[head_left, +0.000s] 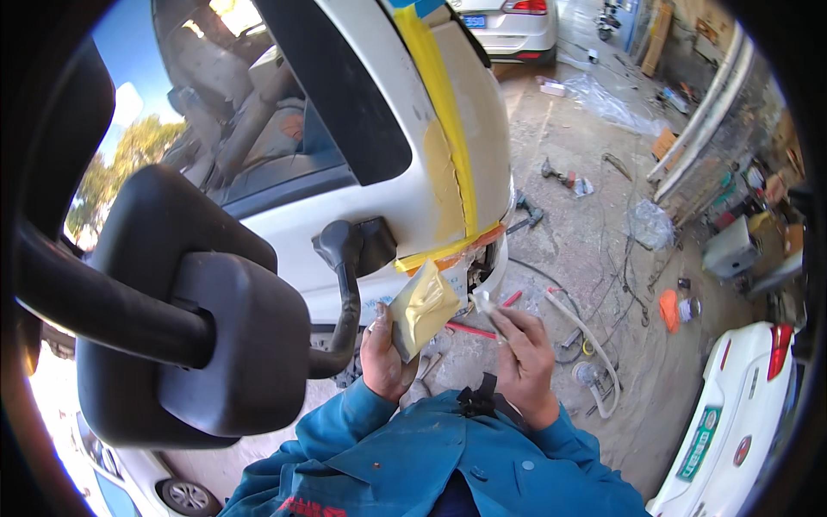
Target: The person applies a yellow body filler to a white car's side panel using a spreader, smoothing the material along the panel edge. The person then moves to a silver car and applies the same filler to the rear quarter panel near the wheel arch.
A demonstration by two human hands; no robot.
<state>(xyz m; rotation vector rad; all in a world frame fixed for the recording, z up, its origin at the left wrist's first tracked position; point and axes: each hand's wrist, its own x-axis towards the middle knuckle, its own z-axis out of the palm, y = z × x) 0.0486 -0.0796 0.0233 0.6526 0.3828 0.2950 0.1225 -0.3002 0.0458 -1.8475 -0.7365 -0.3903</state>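
Observation:
My left hand (385, 362) grips a flat mixing board (403, 323), its thumb along the near edge. A thick smear of pale yellow filler putty (428, 302) covers much of the board. In my right hand (525, 358), closed with the fingers pointing forward, is a putty knife (485, 303); its light blade tip is just right of the board, apart from it. Ahead stands a white vehicle (401, 103). Yellow masking tape (431, 86) runs down its corner and turns along the lower edge. Beside the tape lies a tan filler patch (442, 194).
A large black mirror (207, 302) on a bent arm (345, 293) juts out close on the left. Power tools (527, 211), a pale hose (590, 336), cables and plastic sheeting (612, 103) litter the floor. A white car (732, 414) stands at right, another (517, 34) far ahead.

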